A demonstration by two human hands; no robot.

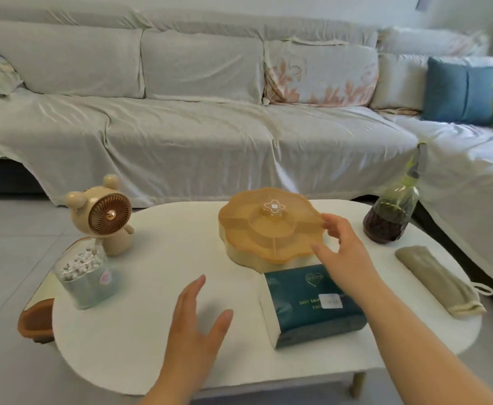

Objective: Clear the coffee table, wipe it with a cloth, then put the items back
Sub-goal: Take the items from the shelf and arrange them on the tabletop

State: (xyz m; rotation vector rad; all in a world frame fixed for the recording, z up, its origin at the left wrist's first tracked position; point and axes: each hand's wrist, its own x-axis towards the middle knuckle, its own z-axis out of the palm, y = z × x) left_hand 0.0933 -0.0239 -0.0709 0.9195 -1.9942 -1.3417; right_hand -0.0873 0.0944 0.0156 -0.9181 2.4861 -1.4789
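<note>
coffee table [152,276]: white, oval top, long axis running left to right across the view, still fully loaded; clearing judged not yet begun.

snack tray [268,226]: one, amber, lidded, scalloped rim, centre-back of the top. lies just ahead of the right hand [341,244], whose fingers [331,220] are spread wide at the tray's right rim, touching or nearly so; contact too fine to tell. nothing gripped.

left hand [192,320]: open, palm down, fingers splayed, hovering over bare tabletop on the near side of the tray's left edge, holding nothing. farther from the tray than the right hand. judged: a two-handed lift of the tray calls for the left hand to travel forward to the opposite rim.

tissue pack [312,305]: one, dark teal, just in front of the tray, under the right forearm.

bear-shaped fan [108,214]: one, beige, left rear.

cotton swab jar [83,276]: one, clear, left edge.

bottle [391,217]: one, dark contents, right rear.

cloth [435,282]: one, folded, olive-grey, right end, lying diagonally.
</note>
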